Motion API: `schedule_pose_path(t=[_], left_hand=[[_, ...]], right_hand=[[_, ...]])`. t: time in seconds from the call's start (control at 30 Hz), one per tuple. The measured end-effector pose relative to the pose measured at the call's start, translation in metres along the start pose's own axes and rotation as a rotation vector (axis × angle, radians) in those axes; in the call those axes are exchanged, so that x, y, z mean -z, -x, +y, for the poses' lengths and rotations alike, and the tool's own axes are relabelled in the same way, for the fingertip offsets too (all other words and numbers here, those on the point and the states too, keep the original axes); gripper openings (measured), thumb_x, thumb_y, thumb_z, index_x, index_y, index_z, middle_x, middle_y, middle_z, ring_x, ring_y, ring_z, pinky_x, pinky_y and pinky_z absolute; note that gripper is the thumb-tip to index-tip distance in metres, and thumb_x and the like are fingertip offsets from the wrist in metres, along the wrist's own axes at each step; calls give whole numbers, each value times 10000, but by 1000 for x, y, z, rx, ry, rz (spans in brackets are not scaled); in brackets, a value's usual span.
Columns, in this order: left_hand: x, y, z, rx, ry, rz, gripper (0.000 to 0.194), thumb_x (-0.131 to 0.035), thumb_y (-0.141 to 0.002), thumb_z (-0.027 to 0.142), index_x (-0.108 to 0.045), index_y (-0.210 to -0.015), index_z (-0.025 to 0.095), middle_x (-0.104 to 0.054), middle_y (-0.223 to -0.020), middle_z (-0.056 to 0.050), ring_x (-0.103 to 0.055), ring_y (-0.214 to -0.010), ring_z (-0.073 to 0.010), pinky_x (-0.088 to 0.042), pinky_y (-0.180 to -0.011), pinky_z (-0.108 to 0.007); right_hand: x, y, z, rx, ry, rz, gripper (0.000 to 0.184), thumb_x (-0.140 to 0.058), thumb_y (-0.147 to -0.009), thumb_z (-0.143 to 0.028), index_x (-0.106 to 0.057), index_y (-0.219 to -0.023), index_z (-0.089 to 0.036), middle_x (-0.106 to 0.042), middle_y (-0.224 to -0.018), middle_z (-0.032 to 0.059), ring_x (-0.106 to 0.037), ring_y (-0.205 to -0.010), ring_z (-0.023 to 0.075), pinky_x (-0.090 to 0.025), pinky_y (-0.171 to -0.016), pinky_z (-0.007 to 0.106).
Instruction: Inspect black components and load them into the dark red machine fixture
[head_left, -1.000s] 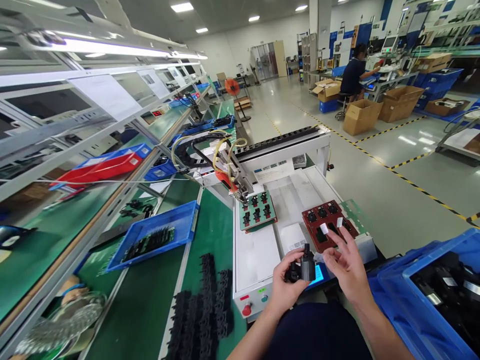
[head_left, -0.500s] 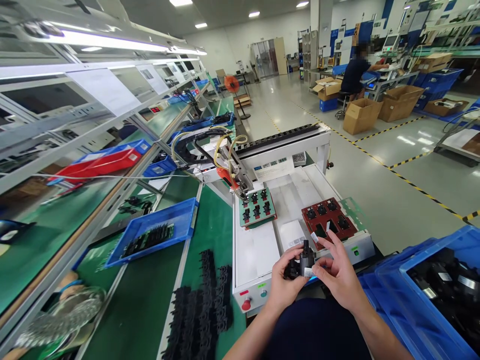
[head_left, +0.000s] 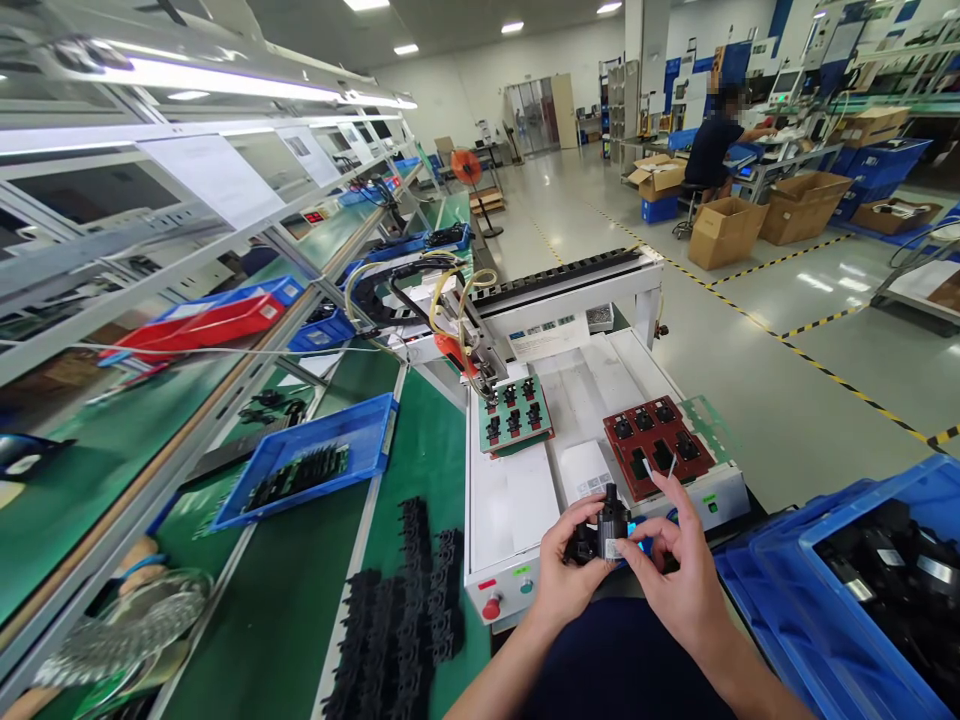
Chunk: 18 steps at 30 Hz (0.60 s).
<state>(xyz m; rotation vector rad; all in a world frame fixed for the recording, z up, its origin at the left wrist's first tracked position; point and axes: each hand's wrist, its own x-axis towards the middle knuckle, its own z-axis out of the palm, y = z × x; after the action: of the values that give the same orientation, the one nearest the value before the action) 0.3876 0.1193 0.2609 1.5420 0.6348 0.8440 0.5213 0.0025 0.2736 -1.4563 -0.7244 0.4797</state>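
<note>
In my left hand (head_left: 566,570) is a black cylindrical part (head_left: 613,522) with a narrower neck on top, held upright with fingers and thumb around it. Another black piece (head_left: 581,543) shows beside it inside the same grip; whether the two are joined I cannot tell. The thumb of my right hand (head_left: 671,560) presses a small white label (head_left: 611,548) against the cylinder's lower side. Two raised fingers of that hand carry white label strips (head_left: 649,468) at their tips. Just beyond stands a red-brown fixture (head_left: 626,478) with black parts in several of its pockets.
A white benchtop machine (head_left: 514,500) with a gantry stands ahead, carrying a green fixture (head_left: 491,415) of black parts. Rows of black parts (head_left: 412,600) lie on the green mat at left. Blue bins (head_left: 787,580) of black parts stand at right. A person (head_left: 712,150) sits farther off.
The label at my right thumb now lies against the cylinder, where before it stuck out to the side. The raised right fingers have shifted slightly right.
</note>
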Motion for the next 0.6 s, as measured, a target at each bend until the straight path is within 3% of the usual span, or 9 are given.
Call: schedule_pose_path(t=[0.07,0.17,0.23,0.33,0.4,0.47,0.53,0.6], left_hand=[[-1,1,0,5,16,-4,514,-927,-694,267,-765,-1182,246,-734,-1332,-141,-647,-1291,-383,-492,-1120,-550],[-6,-1,-1,-43,-46,-53,435,-876,-749,251,-778,-1172,267,-738,-1330,-131,-658,-1280,-366,-499,-1115,-542],[-9,-3,-4,-52,-98,-56,384,-851,-765,244,-795,-1143,272,-745,-1318,-121,-661,-1274,-354,-486,-1134,-534],[-3,-5,-15,89,-89,40,474,-924,-669,285,-791,-1123,259,-767,-1253,-94,-676,-1225,-348,-528,-1085,-479],[8,-5,-23,246,18,85,632,-984,-587,340,-752,-1169,253,-778,-1182,-80,-715,-1103,-340,-604,-900,-403],[21,-3,-27,385,207,42,820,-1004,-560,433,-685,-1297,268,-783,-1146,-92,-742,-932,-311,-591,-689,-324],[34,3,-26,477,395,-38,951,-1000,-537,549,-634,-1380,303,-775,-1184,-113,-740,-842,-282,-530,-564,-272],[41,10,-22,523,517,-99,979,-976,-499,658,-645,-1364,339,-742,-1268,-125,-743,-878,-296,-481,-485,-245]], right_hand=[[-1,0,4,54,62,29,965,-808,-835,-363,-264,-1631,-395,-510,-1476,148,-657,-1080,336,-625,-896,565],[-9,-2,14,113,94,1,1077,-807,-779,-299,-184,-1654,-364,-357,-1611,135,-464,-1406,407,-486,-1126,654],[-17,-8,26,146,96,-42,1102,-799,-750,-245,-178,-1654,-347,-272,-1669,122,-402,-1467,397,-407,-1208,647],[-16,-34,58,136,30,-139,1071,-779,-804,-285,-133,-1656,-351,-332,-1649,120,-518,-1386,331,-491,-1164,563],[2,-62,86,133,87,6,930,-696,-911,-364,-127,-1646,-347,-387,-1610,139,-563,-1339,312,-544,-1103,547],[32,-89,112,112,243,239,838,-642,-956,-380,-165,-1639,-286,-283,-1657,185,-419,-1469,367,-432,-1186,632],[59,-109,132,92,292,313,796,-610,-966,-352,-191,-1634,-239,-186,-1689,215,-350,-1507,406,-362,-1211,686],[76,-122,144,96,286,290,755,-589,-961,-320,-234,-1622,-228,-224,-1672,224,-492,-1402,377,-434,-1171,654]])
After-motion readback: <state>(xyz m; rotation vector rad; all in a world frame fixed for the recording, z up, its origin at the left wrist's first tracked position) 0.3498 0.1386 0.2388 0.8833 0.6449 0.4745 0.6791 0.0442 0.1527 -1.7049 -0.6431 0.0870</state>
